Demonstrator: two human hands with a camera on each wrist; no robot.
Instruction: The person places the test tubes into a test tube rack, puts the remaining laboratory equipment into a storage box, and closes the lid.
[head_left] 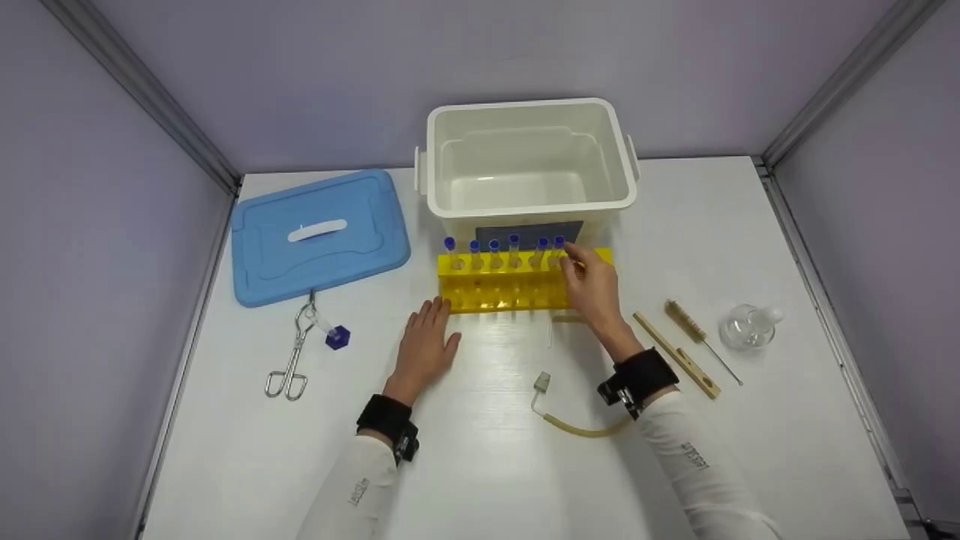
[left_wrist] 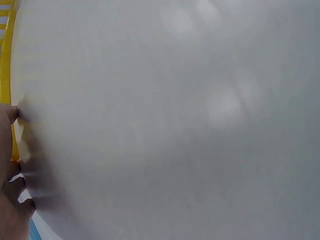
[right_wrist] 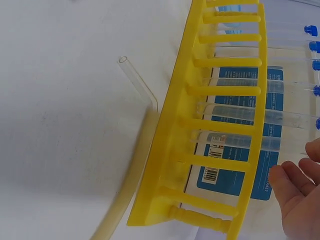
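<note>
A yellow test tube rack (head_left: 510, 285) holds several clear test tubes with blue caps (head_left: 514, 240) in a row. My right hand (head_left: 594, 289) is at the rack's right end, pinching the rightmost test tube (head_left: 555, 253) near its cap; in the right wrist view the hand (right_wrist: 297, 187) partly covers that tube's top. On the table, my left hand (head_left: 424, 345) lies palm down with extended fingers, its fingertips at the rack's front left corner. In the left wrist view only part of this hand (left_wrist: 12, 175) shows beside the rack's edge (left_wrist: 5, 75).
Behind the rack stands a white bin (head_left: 525, 214). Leftward lie a blue lid (head_left: 322, 262), metal tongs (head_left: 296, 352) and a blue-based clear piece (head_left: 337, 337). Rubber tubing (head_left: 585, 431) with a stopper, a wooden clamp (head_left: 679, 356), a brush (head_left: 686, 322) and a glass bottle (head_left: 746, 328) lie rightward.
</note>
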